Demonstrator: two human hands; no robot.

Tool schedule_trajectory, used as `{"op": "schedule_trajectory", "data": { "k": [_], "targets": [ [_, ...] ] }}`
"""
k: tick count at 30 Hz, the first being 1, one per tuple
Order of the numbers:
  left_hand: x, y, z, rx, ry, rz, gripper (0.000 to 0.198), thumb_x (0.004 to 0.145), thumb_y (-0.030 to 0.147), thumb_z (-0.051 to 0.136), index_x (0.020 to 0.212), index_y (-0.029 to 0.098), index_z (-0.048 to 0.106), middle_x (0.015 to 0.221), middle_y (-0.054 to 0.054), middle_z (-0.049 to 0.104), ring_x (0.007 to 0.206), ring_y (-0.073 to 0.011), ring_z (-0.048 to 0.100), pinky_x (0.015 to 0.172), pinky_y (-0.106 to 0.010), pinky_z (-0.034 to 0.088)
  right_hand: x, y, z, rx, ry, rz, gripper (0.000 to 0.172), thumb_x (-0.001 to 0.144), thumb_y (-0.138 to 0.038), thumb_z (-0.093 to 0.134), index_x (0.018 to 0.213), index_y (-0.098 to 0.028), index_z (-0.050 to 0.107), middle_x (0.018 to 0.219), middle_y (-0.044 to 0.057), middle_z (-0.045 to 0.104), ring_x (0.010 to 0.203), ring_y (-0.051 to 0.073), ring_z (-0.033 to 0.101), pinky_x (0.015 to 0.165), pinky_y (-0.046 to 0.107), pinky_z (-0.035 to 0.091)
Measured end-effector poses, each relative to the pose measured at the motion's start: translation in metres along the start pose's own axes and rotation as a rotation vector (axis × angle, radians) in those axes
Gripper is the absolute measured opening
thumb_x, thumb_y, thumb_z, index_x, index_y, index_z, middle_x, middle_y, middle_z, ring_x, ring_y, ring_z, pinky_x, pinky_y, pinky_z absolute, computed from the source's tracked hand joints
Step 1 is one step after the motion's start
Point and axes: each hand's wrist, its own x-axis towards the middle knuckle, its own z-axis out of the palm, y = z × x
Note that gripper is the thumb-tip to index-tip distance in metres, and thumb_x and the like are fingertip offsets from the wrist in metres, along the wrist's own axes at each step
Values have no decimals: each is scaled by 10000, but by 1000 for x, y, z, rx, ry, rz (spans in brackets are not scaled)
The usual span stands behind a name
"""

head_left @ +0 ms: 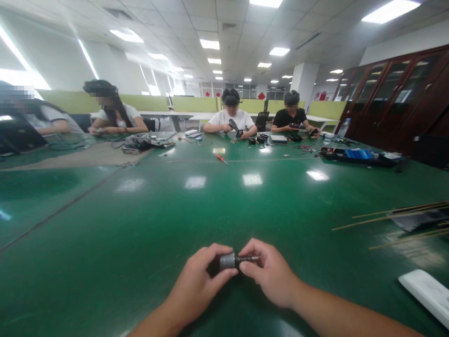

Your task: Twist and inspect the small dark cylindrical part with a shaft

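Low in the middle of the head view, my left hand is closed around a grey metal cylinder, which looks like a small motor. From its right end sticks out a thin dark shaft with ridges along it, like a worm or a coil. Thumb and fingers of my right hand close on this shaft near the cylinder's end. The motor lies sideways between both hands, just over the green table. My fingers cover parts of the cylinder and the shaft.
At the right lie a white power strip and several thin rods. Farther off are a red screwdriver, a black tray and a pile of electronic parts. Several co-workers sit across the table, one holding a power drill.
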Motion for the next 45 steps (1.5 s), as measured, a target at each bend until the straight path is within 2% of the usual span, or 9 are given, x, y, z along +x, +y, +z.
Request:
{"op": "schedule_trajectory", "data": {
  "k": [6, 23, 45],
  "targets": [
    [-1, 0, 1, -17, 0, -14, 268, 849, 381, 715, 1091, 274, 668, 1010, -16, 726, 932, -220, 672, 836, -335, 511, -2, -3, 2, 3, 3, 7, 99, 795, -223, 666, 860, -180, 604, 670, -49, 514, 586, 108, 434, 568, 241, 337],
    [-1, 0, 1, -41, -8, -15, 258, 856, 369, 701, 1091, 270, 662, 1018, -18, 719, 945, -220, 665, 850, -341, 507, -2, 0, 2, -20, 10, -19, 102, 808, -226, 677, 857, -194, 594, 722, -39, 536, 649, 123, 455, 629, 253, 361],
    [-1, -1, 1, -31, -5, -11, 260, 858, 367, 705, 1097, 275, 661, 1011, -15, 719, 935, -214, 668, 840, -332, 513, -2, 2, 1, 7, 8, -20, 136, 812, -248, 695, 848, -183, 581, 709, -41, 535, 622, 110, 432, 601, 243, 344]
  ]
}}
